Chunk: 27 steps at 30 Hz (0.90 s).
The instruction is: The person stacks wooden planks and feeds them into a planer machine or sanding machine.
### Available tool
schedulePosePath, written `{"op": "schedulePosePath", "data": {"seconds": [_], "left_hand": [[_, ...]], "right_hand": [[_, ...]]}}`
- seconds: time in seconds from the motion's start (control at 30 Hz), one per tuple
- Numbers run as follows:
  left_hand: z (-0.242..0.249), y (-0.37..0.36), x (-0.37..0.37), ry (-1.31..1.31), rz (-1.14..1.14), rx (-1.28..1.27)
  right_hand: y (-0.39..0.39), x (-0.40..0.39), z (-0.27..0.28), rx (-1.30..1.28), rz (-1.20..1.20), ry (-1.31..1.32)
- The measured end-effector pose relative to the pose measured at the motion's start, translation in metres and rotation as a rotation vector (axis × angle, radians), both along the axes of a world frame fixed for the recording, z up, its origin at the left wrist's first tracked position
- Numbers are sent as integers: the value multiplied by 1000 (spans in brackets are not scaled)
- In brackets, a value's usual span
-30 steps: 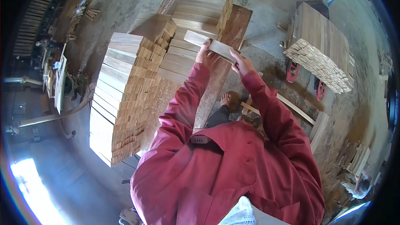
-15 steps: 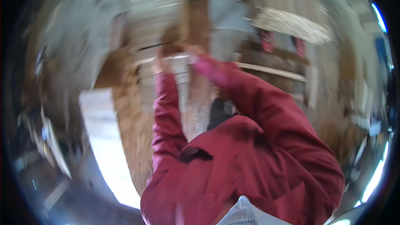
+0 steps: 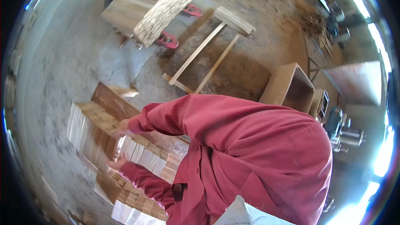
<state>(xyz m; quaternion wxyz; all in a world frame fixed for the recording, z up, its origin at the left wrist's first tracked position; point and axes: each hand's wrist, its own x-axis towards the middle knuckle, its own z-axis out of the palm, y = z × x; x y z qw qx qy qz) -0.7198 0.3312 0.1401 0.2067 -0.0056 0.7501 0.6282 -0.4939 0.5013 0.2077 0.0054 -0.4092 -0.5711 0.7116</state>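
Short wooden blocks [image 3: 141,152] stand packed in rows on the floor in front of me. My right hand [image 3: 121,128] is over the far side of the rows, its fingers blurred by motion. My left hand [image 3: 116,163] is at the near side, thumb and fingers apart, palm turned toward the blocks. A brown wooden piece [image 3: 110,147] lies between the two hands, fingertips right at its ends. Pale block ends [image 3: 81,127] line the left end of the rows. Along the far side runs a brown board [image 3: 109,100].
A pallet jack with pink-red forks [image 3: 168,40] carries a stack of boards [image 3: 137,0]. A wooden frame of slats [image 3: 198,58] lies on the concrete floor ahead. An open wooden box [image 3: 287,85] stands to the right, near machinery [image 3: 348,135].
My view has swung to the right, so the load on the forks and the slat frame appear further left. Both hands remain at the wooden blocks, now lower left in view.
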Motion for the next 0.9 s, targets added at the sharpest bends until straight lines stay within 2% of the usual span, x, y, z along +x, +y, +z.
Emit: {"op": "schedulePosePath", "data": {"seconds": [0.03, 0.07, 0.1, 0.13, 0.17, 0.2, 0.23, 0.27, 0.3, 0.33, 0.37, 0.4, 0.43, 0.47, 0.53, 0.57, 0.63, 0.67, 0.7, 0.73, 0.77, 0.8, 0.83, 0.87, 0.9], "left_hand": [[65, 18, 45, -280, 284, 90], [80, 13, 76, -194, 215, 127], [71, -1, 83, -18, 41, 75], [32, -17, 68, 259, -110, -84], [50, -2, 128, 391, 9, 39], [46, -2, 159, 548, -110, -10], [41, 4, 190, 539, -218, -47], [24, 12, 213, 530, -321, -80], [-13, 18, 228, 408, -515, 80], [-29, 32, 264, 287, -622, 131], [-40, 38, 303, 168, -728, 175], [-30, 46, 353, 53, -819, 112], [-17, 53, 397, -56, -908, 38], [-14, 61, 436, -46, -923, 55], [-17, 75, 504, 140, -1371, -51], [-20, 83, 535, 151, -1387, -48], [-13, 93, 595, 164, -1728, -50], [-13, 93, 613, 173, -1739, -52], [-21, 102, 633, 217, -1861, -157], [-28, 110, 651, 265, -1977, -267], [-31, 116, 666, 279, -1982, -260], [-32, 122, 675, 397, -2059, -394], [-36, 129, 677, 521, -2123, -542], [-64, 141, 669, 714, -2178, -559], [-70, 154, 669, 733, -2172, -568]], "right_hand": [[7, 39, 1, 8, -38, 6], [14, 74, -5, 160, 37, 68], [16, 106, -13, 315, 116, 129], [9, 135, -54, 422, -21, 19], [3, 165, -89, 525, -163, -99], [10, 225, -80, 409, -65, -128], [19, 296, -70, 292, 30, -157], [21, 355, -54, 463, 107, -215], [-7, 426, -38, 258, -269, -180], [9, 467, -195, 480, -58, -347], [-20, 535, -128, 304, -392, -443], [-32, 589, -127, 203, -466, -544], [-54, 644, -111, 197, -586, -515], [-79, 691, -122, 213, -757, -579], [-127, 778, -148, 206, -1014, -704], [-153, 814, -156, 173, -1094, -769], [-206, 870, -145, -2, -1262, -735], [-234, 891, -163, -31, -1281, -767], [-256, 911, -181, -50, -1304, -801], [-275, 922, -176, -43, -1318, -795], [-294, 928, -166, -81, -1376, -851], [-312, 927, -165, -127, -1430, -902], [-328, 927, -178, -133, -1436, -884], [-340, 927, -198, -118, -1477, -935], [-349, 924, -219, -100, -1517, -987]]}}
